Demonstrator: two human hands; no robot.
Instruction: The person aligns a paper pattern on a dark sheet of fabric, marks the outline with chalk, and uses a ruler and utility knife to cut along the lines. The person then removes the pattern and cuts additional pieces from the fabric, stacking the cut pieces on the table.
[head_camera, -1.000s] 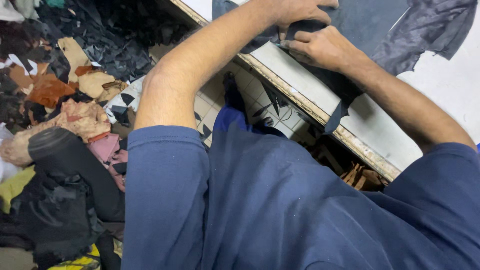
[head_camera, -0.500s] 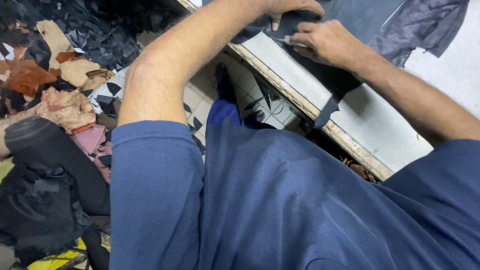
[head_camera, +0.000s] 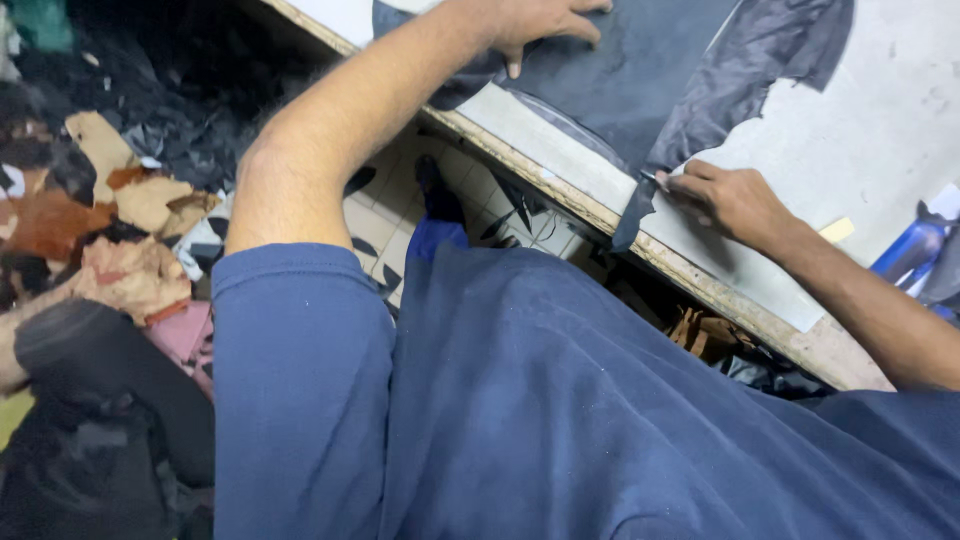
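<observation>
The right hand (head_camera: 725, 200) is closed around a small cutting tool (head_camera: 652, 178), mostly hidden by the fingers, its tip at the near edge of the dark leather sheet (head_camera: 640, 90). That sheet lies on the pale worktop (head_camera: 860, 140), stretching away up and left to where the left hand (head_camera: 535, 22) presses flat, fingers spread. Leather scraps (head_camera: 120, 240) litter the floor below.

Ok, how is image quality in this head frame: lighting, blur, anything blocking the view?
Head view: the white table is brightly and evenly lit, with no strong glare; the scrap pile on the floor sits in dim shadow. The left hand on the dark leather sheet is cut off by the top edge. The right hand is fairly sharp. The blue shirt fills the lower frame.
</observation>
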